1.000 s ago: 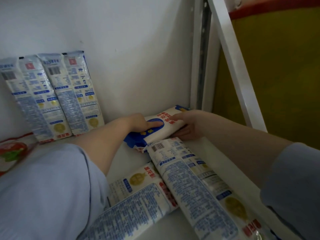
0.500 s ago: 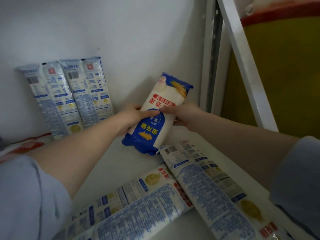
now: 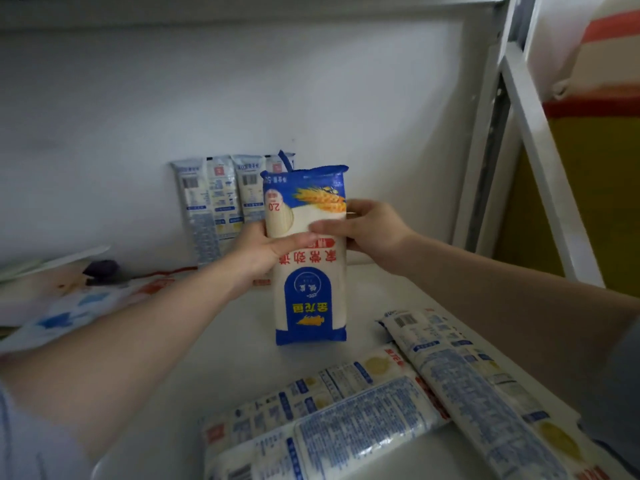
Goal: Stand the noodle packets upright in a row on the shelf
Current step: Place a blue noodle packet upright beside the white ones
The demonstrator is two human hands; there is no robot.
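Above the shelf point(image 3: 381, 306), both hands grip 1 glossy rectangular packet point(image 3: 308, 289).

Both hands, left hand point(image 3: 263, 249) and right hand point(image 3: 372, 226), are gripping an upright blue-and-white noodle packet point(image 3: 308, 296) above the white shelf point(image 3: 214, 344).

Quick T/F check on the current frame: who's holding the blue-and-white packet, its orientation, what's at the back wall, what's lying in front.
1. Both hands hold the blue-and-white noodle packet. True: the left hand and right hand grip its upper part from either side.
2. The held packet lies flat on the shelf. False: it is upright, its print upside down.
3. Packets lean upright against the back wall. True.
4. No packets lie flat near the front. False: flat packets still lie on the shelf in front of the held one.
5. The right hand is idle, holding nothing. False: its fingers wrap around the packet.
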